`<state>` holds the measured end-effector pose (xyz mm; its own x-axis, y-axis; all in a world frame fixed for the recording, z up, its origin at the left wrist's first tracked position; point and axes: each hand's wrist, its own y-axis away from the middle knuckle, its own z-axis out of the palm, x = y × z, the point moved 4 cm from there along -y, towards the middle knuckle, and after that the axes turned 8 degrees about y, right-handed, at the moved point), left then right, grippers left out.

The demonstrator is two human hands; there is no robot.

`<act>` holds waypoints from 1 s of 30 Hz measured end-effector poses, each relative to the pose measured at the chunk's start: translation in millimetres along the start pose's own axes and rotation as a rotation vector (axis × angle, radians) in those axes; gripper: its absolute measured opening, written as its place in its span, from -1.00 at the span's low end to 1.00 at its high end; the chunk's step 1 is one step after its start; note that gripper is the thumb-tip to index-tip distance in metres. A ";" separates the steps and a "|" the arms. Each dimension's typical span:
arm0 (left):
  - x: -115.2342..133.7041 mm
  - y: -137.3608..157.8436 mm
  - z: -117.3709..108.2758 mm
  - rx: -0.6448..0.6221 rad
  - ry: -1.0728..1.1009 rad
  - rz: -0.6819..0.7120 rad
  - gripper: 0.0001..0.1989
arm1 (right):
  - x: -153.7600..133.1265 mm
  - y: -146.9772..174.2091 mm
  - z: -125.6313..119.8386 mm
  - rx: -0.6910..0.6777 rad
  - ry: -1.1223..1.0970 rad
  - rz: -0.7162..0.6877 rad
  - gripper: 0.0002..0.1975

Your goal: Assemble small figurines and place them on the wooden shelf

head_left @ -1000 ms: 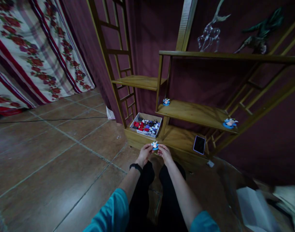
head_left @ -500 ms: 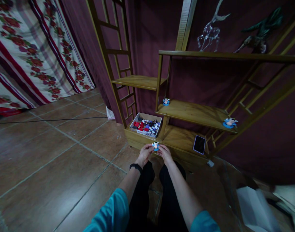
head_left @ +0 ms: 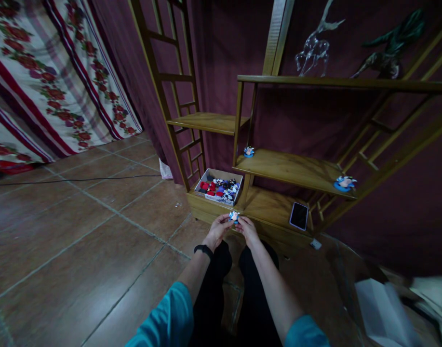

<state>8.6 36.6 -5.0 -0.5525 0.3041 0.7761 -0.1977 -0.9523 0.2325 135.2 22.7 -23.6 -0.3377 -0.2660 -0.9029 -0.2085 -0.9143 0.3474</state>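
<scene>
Between my two hands, above my knees, is a small blue-and-white figurine (head_left: 234,217) with a blue base. My left hand (head_left: 218,230) pinches it from the left side, and my right hand (head_left: 247,228) grips it from the right. Just beyond my hands an open cardboard box (head_left: 235,201) holds several small red, white, black and purple figurines. Two similar blue-based figurines stand on the middle shelf (head_left: 286,166): one figurine (head_left: 248,152) at its left end, the other figurine (head_left: 344,183) at its right front corner.
A phone (head_left: 299,216) lies on the lower shelf (head_left: 266,205) of the wooden rack. On the top shelf stand a clear glass deer (head_left: 314,48) and a dark green sculpture (head_left: 390,48). A black cable (head_left: 76,180) crosses the tiled floor. White packaging (head_left: 383,308) lies at lower right.
The figurine in my hands has tipped or turned slightly and risen a little. My arms and everything on the shelves look the same.
</scene>
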 end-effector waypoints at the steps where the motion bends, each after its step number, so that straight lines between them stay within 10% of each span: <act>1: -0.2 0.0 -0.2 -0.001 -0.002 0.003 -0.57 | -0.7 0.7 0.3 0.000 0.000 0.001 -0.68; 30: -3.0 -2.4 -6.0 0.009 -0.015 0.005 -0.59 | -4.7 3.9 0.6 -0.038 0.049 -0.018 -0.63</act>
<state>5.9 38.2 -11.4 -0.5411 0.2993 0.7859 -0.1877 -0.9539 0.2340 135.4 20.6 -17.8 -0.2888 -0.2635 -0.9204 -0.1789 -0.9296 0.3223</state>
